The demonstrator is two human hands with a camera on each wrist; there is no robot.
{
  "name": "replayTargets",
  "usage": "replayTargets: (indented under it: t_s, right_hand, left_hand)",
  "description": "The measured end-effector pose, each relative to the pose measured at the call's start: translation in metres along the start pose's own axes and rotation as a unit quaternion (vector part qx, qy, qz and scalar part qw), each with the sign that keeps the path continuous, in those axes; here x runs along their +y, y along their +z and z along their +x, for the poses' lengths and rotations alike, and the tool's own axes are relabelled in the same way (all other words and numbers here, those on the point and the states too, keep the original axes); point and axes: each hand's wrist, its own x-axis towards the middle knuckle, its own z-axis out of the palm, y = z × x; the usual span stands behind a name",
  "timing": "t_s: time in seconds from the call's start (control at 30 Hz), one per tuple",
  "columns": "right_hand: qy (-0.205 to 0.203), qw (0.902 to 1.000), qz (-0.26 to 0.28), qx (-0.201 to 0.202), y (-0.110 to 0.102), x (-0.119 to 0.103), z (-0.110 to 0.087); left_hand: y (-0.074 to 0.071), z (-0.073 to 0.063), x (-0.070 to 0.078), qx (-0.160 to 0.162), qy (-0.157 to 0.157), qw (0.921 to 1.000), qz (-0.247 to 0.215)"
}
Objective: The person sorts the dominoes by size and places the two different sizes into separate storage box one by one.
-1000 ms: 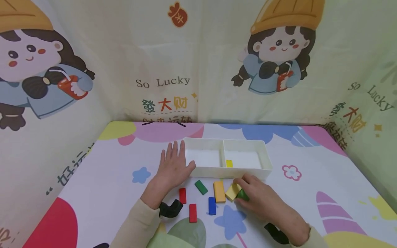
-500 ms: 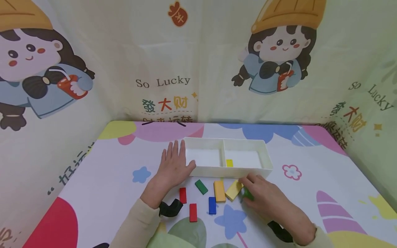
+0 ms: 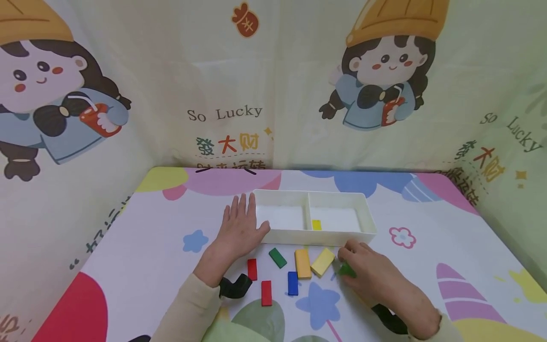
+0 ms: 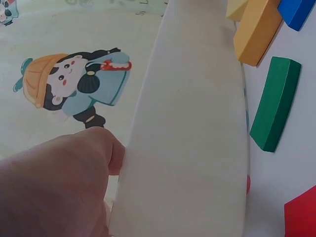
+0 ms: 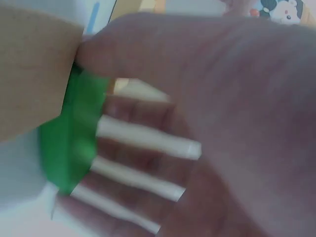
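- Our right hand (image 3: 367, 266) is curled, its thumb and fingers about a green block (image 3: 347, 270). In the right wrist view our thumb sits by one end of it, so we judge that a lift could make it swivel or slip.
- A tan shape (image 5: 34, 74) stands between that camera and the block; we cannot tell whether we hold it too, and it could snag or drop.
- Our left hand (image 3: 239, 232) is spread, fingers straight, grasping nothing, its thumb against the near side of the box (image 3: 290, 237). If that touch slackens, a knock could slide the box.
- Just beyond our right hand runs the box's near wall; too low a path would probably catch it.
- Just left of our right hand lies a yellow block (image 3: 323, 262), then an orange one (image 3: 303, 263), which a sideways sweep may scatter.
- Farther left are a blue block (image 3: 292, 283), another green one (image 3: 278, 258) and two red blocks (image 3: 266, 293).
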Motion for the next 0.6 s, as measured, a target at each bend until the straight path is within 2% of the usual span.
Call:
replayTargets:
  t_s: [0.1, 0.2, 0.37, 0.6]
  right_hand:
    - [-0.035, 0.9993, 0.009, 0.007, 0.0005, 0.0009, 0.0019]
    - [-0.053, 0.9985, 0.013, 0.004, 0.0006, 0.0017, 0.0032]
    - [-0.055, 0.9983, 0.017, -0.005, 0.0012, 0.0033, 0.0041]
    - [-0.066, 0.9974, 0.028, 0.008, 0.0008, 0.0051, 0.004]
  left_hand:
    - [-0.0012, -0.0009, -0.0004, -0.002, 0.0, 1.0, 0.005]
    - [-0.0028, -0.0014, -0.0008, -0.001, 0.004, 1.0, 0.008]
    - [-0.0042, -0.0012, -0.0018, 0.004, 0.011, 0.9999, 0.008]
    - [-0.0031, 0.0003, -0.0023, 0.0, 0.013, 0.9999, 0.001]
